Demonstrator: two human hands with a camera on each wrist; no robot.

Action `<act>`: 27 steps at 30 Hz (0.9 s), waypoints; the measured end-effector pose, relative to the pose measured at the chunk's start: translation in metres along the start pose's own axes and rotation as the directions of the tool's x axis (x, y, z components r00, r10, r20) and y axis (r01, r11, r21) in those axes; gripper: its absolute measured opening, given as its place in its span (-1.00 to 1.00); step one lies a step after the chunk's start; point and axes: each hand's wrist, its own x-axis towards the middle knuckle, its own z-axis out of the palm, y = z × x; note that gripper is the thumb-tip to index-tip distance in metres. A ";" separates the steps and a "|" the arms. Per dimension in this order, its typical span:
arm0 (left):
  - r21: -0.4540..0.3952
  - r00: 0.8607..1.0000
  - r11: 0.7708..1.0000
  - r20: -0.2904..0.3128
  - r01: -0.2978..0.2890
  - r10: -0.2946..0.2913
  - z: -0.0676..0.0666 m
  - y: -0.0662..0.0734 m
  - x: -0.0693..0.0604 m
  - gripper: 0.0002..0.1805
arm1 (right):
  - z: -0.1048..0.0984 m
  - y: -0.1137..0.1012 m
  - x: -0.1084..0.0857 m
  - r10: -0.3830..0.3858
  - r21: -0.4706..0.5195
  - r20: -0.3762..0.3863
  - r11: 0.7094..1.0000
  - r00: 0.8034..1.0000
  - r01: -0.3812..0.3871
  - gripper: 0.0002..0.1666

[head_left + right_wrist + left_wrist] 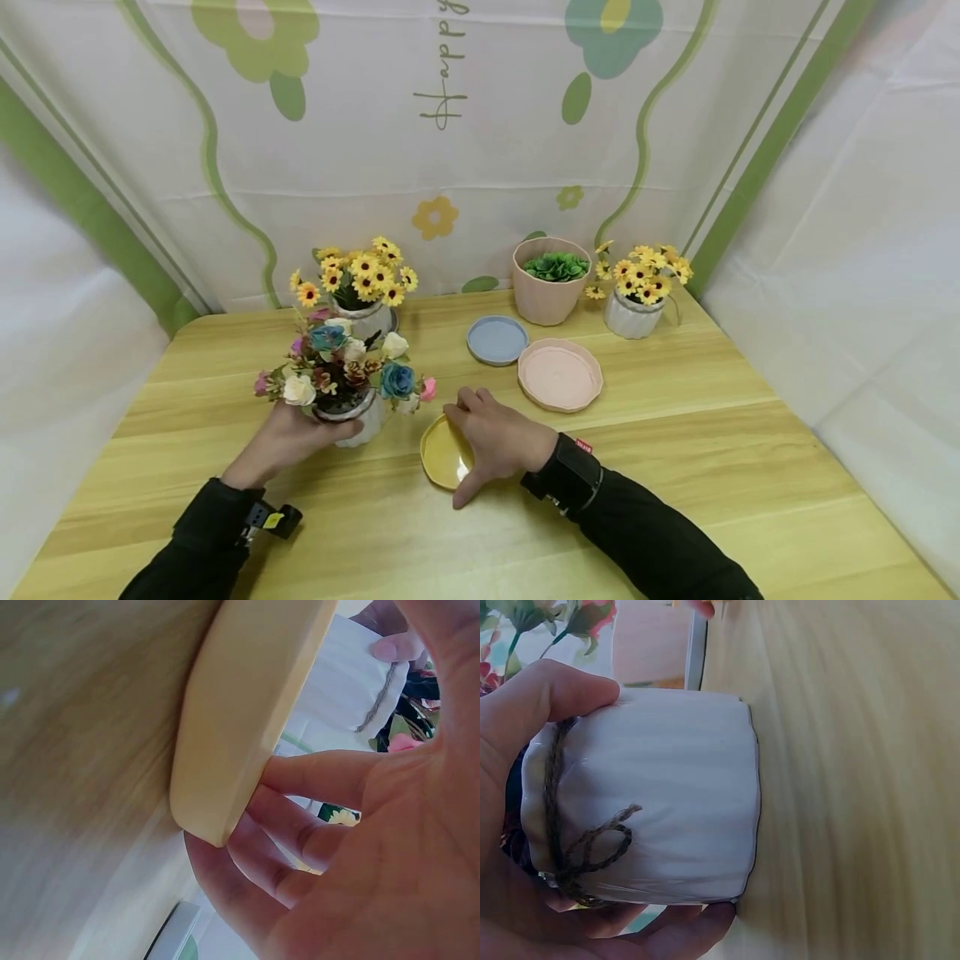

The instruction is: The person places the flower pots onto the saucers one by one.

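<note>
My left hand (296,440) grips a ribbed white flowerpot (366,423) with the thumb on one side and fingers round the other. Twine tied in a bow circles the pot's top in the left wrist view. Artificial roses (345,367) in blue, white and pink fill it. The pot's base is at the tabletop; whether it touches I cannot tell. To its right, my right hand (498,435) spans a shallow yellow saucer (441,454), fingers at the far rim and thumb at the near edge. In the right wrist view several fingertips touch the saucer's side (232,720).
Behind the left pot stands another white pot (367,322) of yellow daisies. A blue saucer (497,340) and a pink saucer (560,375) lie mid-table. Farther back are a pink planter (546,296) with greenery and a daisy pot (632,317). A printed curtain (495,158) hangs behind the wooden table (675,467).
</note>
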 end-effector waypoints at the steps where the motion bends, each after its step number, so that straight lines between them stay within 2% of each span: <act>1: 0.009 1.000 1.000 0.003 0.005 -0.005 0.003 0.001 0.001 0.21 | 0.000 0.000 0.000 0.001 0.003 0.000 1.000 1.000 -0.001 0.46; 4: 0.040 1.000 0.999 0.011 0.010 -0.010 0.010 0.006 0.004 0.18 | 0.001 0.000 -0.001 -0.002 0.006 -0.007 1.000 1.000 0.002 0.47; 11: 0.002 0.999 1.000 0.047 -0.013 0.013 0.027 0.014 0.014 0.12 | 0.002 -0.001 -0.002 -0.005 -0.010 -0.012 1.000 1.000 0.005 0.40; 18: 0.021 0.998 0.999 0.055 -0.032 0.030 0.038 0.017 0.026 0.10 | 0.002 0.000 0.000 -0.065 -0.057 -0.047 0.996 0.997 0.063 0.63; 22: 0.013 0.997 0.997 0.033 -0.077 0.077 0.044 0.017 0.030 0.13 | 0.002 0.000 0.000 -0.096 -0.037 -0.089 0.995 0.991 0.093 0.70; 25: 0.037 0.993 0.992 -0.003 -0.122 0.122 0.048 0.014 0.032 0.15 | 0.003 -0.001 -0.001 -0.089 -0.030 -0.096 0.996 0.991 0.086 0.70; 27: 0.042 0.992 0.991 -0.026 -0.123 0.124 0.050 0.012 0.032 0.16 | 0.004 -0.001 -0.001 -0.074 -0.025 -0.089 0.997 0.993 0.072 0.69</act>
